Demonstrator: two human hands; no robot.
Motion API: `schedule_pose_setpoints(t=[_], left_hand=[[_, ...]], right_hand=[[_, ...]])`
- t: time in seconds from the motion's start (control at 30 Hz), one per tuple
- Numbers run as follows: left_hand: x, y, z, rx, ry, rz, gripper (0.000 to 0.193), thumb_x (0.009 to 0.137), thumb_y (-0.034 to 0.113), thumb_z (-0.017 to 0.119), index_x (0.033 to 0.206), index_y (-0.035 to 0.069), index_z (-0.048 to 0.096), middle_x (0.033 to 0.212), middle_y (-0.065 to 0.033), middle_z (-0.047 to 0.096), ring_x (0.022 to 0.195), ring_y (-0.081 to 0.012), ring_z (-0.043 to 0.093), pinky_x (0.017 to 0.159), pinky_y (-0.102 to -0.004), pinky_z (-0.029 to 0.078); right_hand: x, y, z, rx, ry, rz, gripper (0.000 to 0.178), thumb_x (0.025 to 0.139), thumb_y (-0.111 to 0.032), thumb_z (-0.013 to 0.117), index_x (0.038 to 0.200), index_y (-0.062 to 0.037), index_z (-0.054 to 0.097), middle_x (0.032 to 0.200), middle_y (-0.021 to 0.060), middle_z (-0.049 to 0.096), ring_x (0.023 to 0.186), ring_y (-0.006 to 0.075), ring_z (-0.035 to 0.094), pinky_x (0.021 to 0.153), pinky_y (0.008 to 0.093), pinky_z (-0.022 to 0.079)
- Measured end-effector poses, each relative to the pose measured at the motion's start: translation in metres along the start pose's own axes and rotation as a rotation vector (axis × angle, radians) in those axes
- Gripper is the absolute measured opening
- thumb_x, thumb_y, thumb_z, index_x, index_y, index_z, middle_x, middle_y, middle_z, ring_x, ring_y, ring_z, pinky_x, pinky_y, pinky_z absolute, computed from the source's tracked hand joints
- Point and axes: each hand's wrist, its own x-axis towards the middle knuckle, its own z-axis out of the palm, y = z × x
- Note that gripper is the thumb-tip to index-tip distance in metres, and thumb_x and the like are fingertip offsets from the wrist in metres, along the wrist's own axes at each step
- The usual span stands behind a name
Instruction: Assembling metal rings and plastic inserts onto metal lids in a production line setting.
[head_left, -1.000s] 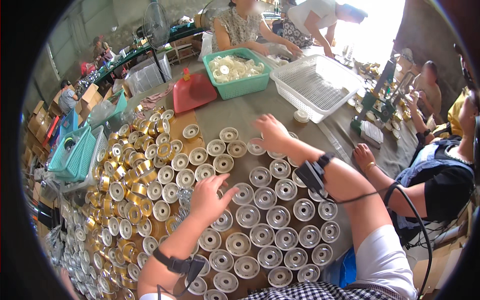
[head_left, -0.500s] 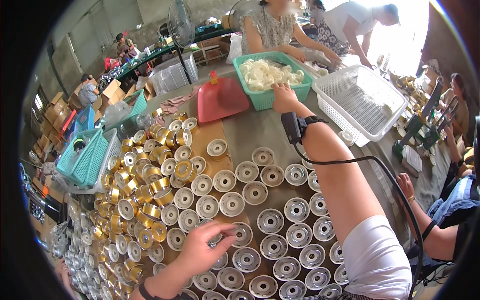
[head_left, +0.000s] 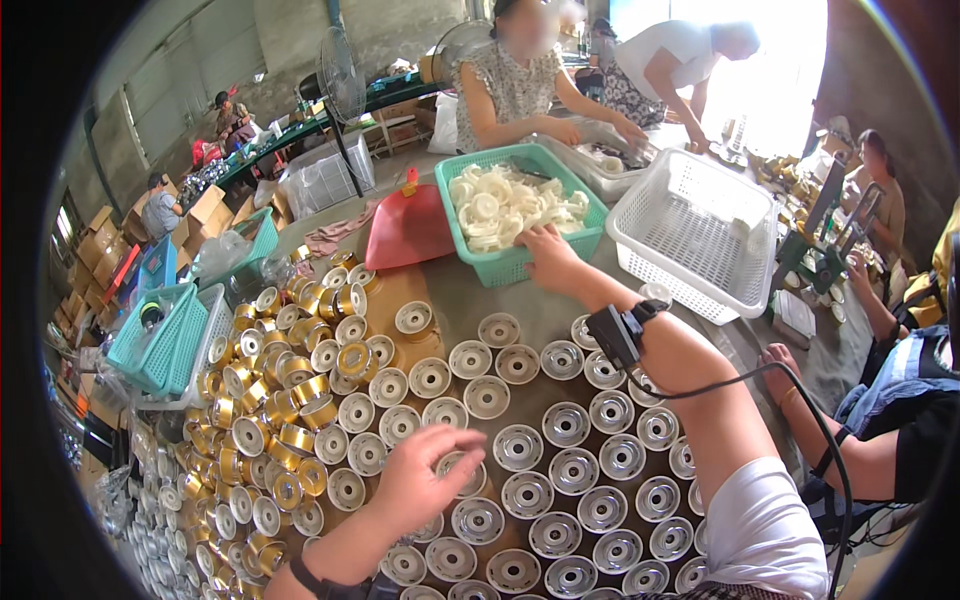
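My right hand (head_left: 550, 258) is stretched out to a green plastic basket (head_left: 500, 268), its fingers hooked over the near rim. Inside the basket is a heap of cream-white round plastic parts (head_left: 490, 205), close to my fingertips. Lower down, my left hand (head_left: 425, 480) hovers over rows of round metal-and-white caps (head_left: 527, 495), thumb and fingers apart, with nothing visible between them. It partly hides some of the caps. These caps lie flat, face up, with a hole in the centre. To the left, gold-rimmed caps (head_left: 290, 400) are piled loosely.
A red dustpan (head_left: 408, 230) lies left of the green basket, a white basket (head_left: 690, 235) to its right. Teal baskets (head_left: 155, 340) stand at far left. A green hand press (head_left: 825, 235) is at right. Co-workers sit and stand around the table. A black cable (head_left: 740, 380) runs from my right wrist.
The green basket has come closer to me with my right hand at its rim. My left hand's fingers have spread a little. The whole view has shifted slightly.
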Motion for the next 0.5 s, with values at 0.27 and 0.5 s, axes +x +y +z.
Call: schedule_pose_setpoints(t=[0.27,0.5], left_hand=[[0.132,-0.023,0.011,0.41,0.33,0.373,0.03,0.087,0.012,0.069,0.115,0.003,0.067,0.11,-0.0153,0.066,0.105,-0.0337,0.061,0.093,-0.0442,0.05],[0.222,-0.059,0.005,0.682,-0.014,0.048,0.088,0.08,0.041,0.079,0.153,0.015,0.039,0.14,-0.0229,0.054,0.13,-0.0385,0.053,0.109,-0.0434,0.045]], right_hand=[[-0.066,-0.064,-0.036,0.029,-0.143,-0.029,0.052,0.076,-0.002,0.07,0.127,-0.0064,0.061,0.133,0.016,0.055,0.132,0.0379,0.043,0.112,0.0456,0.039],[-0.059,-0.044,-0.086,0.386,-0.164,0.202,0.048,0.078,-0.016,0.077,0.124,-0.0101,0.067,0.117,0.0158,0.069,0.112,0.0355,0.062,0.102,0.0439,0.047]])
